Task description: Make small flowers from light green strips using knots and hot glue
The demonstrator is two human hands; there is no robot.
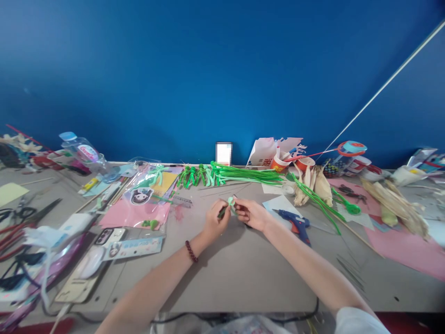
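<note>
My left hand (216,218) and my right hand (251,214) meet above the middle of the table. Between their fingertips is a small curled piece of pale green pipe cleaner (231,201), pinched from both sides. Something dark shows at the left fingers, too small to name. Behind my hands lies a bundle of long green pipe cleaners (253,175), and to its left stands a row of twisted green pipe-cleaner figures (192,176). A blue glue gun (294,222) rests to the right of my right hand.
On the left are a phone (81,273), a plastic bag (137,195) over coloured paper, scissors (38,215) and a leaning bottle (83,150). To the right lie dried husks (323,185), loose green stems (316,199) and a long stick. Paper cups (280,163) stand by the blue wall.
</note>
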